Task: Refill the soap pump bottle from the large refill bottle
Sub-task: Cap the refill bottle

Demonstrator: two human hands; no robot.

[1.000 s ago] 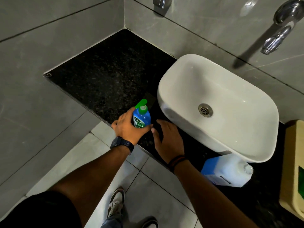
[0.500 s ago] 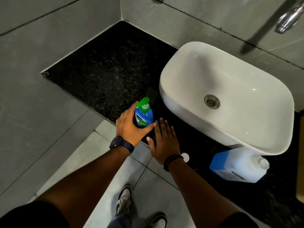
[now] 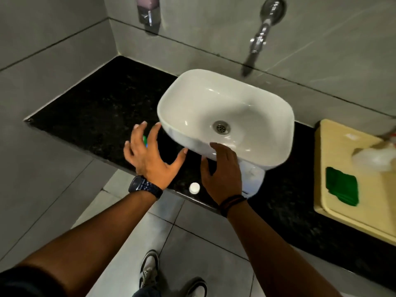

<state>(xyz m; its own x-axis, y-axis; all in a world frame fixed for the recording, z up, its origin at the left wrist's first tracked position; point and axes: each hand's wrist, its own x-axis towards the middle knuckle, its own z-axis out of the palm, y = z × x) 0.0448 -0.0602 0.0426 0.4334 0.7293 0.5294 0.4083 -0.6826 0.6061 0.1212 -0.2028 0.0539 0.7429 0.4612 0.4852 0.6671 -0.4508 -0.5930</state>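
Nearest, at six o'clock, shoes stand on the grey floor tiles; both forearms reach up from there to the dark tabletop (image 3: 90,108); a small white cap (image 3: 194,188) lies at the tabletop's near edge between the two wrists, so the refill bottle looks uncapped. The left hand (image 3: 150,156), which half a second ago was wrapped round the soap pump bottle (image 3: 145,140), has let go; its fingers (image 3: 137,131) are now spread wide and empty, and only a sliver of green and blue shows behind them at about ten o'clock of the cap. The right hand (image 3: 222,170) has slid from beside the pump bottle towards three o'clock; its fingers are loosely extended and hold nothing, hovering over the large refill bottle (image 3: 252,179), which sits half tucked beneath the white basin (image 3: 225,116). Judging by this, the pump bottle is parked and attention turns to lifting the refill bottle; whether the pump has been unscrewed cannot be told.
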